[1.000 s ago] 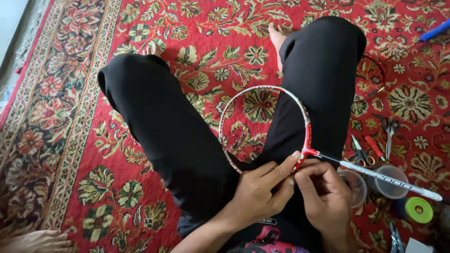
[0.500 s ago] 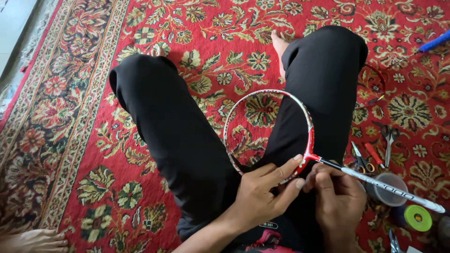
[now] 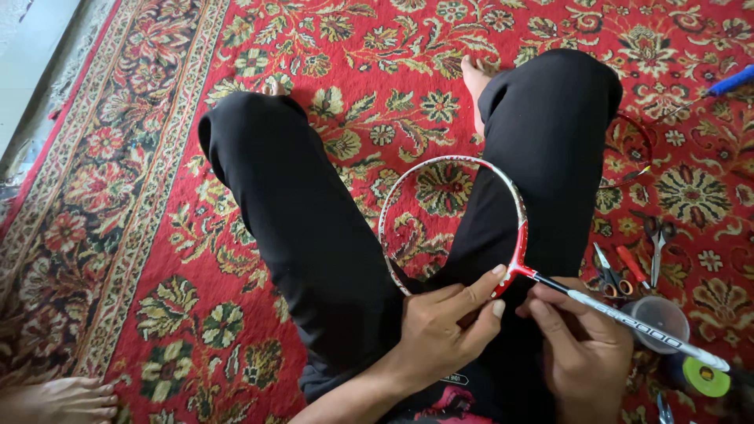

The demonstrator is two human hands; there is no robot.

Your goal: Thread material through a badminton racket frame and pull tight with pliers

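Your left hand curls at racket throat, thumb and forefinger pinching red lower frame. Your right hand cups under shaft just beside throat, fingers bent; exact grip unclear. Racket: thin glossy hoop, white turning red, unstrung; slim white shaft. Lies across your black-trousered legs, long axis diagonal, head pointing away from you, shaft running toward clear plastic cup. Scissors lie beyond shaft on red floral carpet.

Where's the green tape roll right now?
The green tape roll lies on the red carpet at the lower right of the head view, just past the racket shaft's end, beside the clear plastic cup.
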